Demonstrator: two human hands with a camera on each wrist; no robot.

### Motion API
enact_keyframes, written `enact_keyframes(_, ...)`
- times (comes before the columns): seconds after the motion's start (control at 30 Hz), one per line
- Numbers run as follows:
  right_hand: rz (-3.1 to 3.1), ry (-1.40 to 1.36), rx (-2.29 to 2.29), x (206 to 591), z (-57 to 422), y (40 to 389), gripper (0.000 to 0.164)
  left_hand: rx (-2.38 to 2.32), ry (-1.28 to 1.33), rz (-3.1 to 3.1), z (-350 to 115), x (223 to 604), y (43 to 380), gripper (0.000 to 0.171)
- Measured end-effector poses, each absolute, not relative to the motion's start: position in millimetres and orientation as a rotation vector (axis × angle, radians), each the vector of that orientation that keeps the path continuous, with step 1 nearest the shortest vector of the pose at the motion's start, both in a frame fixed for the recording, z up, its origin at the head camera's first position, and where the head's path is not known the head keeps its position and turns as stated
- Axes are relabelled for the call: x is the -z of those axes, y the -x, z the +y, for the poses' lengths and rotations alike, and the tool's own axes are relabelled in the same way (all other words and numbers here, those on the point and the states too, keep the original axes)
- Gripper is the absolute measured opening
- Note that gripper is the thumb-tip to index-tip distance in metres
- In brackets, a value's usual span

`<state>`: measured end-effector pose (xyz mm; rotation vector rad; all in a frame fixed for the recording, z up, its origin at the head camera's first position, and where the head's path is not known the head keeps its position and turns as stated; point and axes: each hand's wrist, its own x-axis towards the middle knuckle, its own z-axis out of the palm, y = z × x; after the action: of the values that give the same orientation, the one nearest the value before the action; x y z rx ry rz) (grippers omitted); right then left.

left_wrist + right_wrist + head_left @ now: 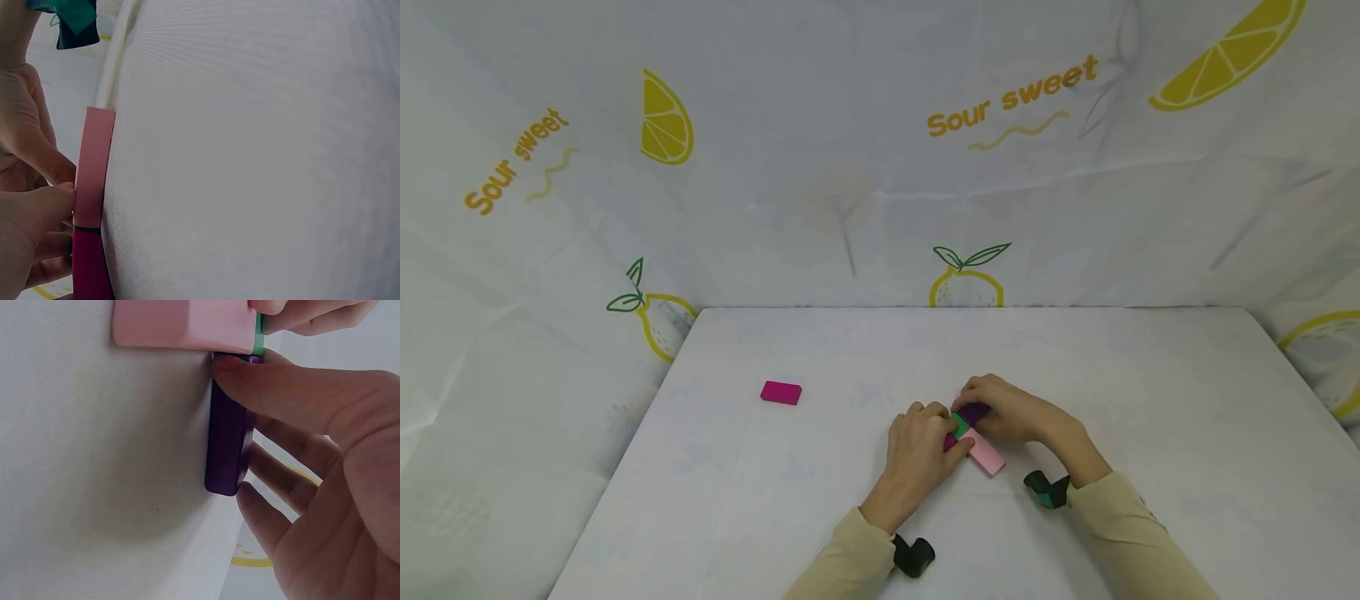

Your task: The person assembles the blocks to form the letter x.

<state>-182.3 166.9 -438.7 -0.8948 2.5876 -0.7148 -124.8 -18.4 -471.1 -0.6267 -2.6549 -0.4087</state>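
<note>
Several coloured blocks lie together on the white table, their ends meeting around a small green block (960, 426). My left hand (917, 446) grips the magenta block (92, 265), its fingers curled over the far side and its thumb near the pink block. The pink block (986, 453) points toward the front right. Between thumb and fingers, my right hand (1011, 408) pinches a dark purple block (227, 434) whose end is close against the pink and green ones. Fingers partly cover the green and magenta blocks in the head view.
A separate magenta block (781, 392) lies farther left on the table (715, 500). A white cloth printed with lemons (966, 287) hangs behind the table's back edge. Dark wrist cameras (913, 557) stick out from both sleeves, low over the table.
</note>
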Motion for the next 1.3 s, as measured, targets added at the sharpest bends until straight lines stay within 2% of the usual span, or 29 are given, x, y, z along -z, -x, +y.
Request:
enact_keyframes(0.43, 2.659, 0.93, 0.776, 435.2, 170.8, 173.1, 0.037, 0.435, 0.629, -2.677, -18.6, 470.9, 124.6, 0.021)
enact_keyframes(1.3, 2.769, 0.935, 0.759, 441.8, 173.2, 148.1, 0.029, 0.405, 0.628, -2.656, -19.2, 472.0, 126.0, 0.023)
